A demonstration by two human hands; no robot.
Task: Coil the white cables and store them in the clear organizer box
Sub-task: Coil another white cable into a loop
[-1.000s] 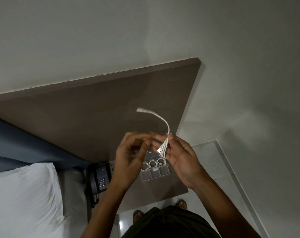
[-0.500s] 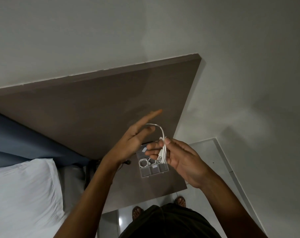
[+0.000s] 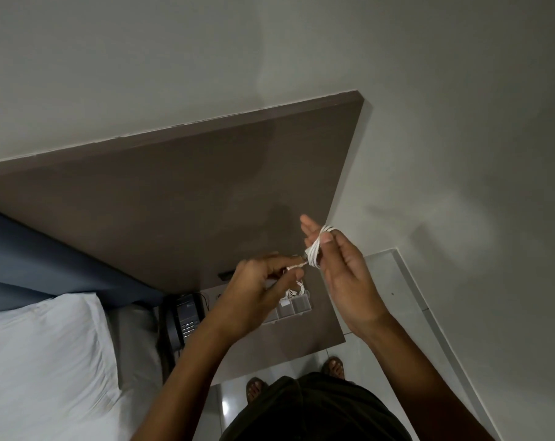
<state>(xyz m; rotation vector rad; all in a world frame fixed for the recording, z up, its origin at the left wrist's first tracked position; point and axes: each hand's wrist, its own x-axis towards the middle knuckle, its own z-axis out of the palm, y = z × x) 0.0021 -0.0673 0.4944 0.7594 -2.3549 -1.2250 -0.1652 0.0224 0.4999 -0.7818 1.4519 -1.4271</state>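
White cable (image 3: pixel 317 249), light and soft (springy, likely): looped round right hand (image 3: pixel 346 281) fingers, thumb pressing; loose end pinched by left hand (image 3: pixel 253 291). Best gripped across loops.

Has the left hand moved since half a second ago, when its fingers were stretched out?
Yes. The left hand has dropped and curled shut, pinching the white cable end. Against the clear organizer box, it now sits lower, covering the box's left part.

hands (image 3: pixel 301 281) winding white cable (image 3: pixel 315 249), organizer box (image 3: pixel 293 308) below
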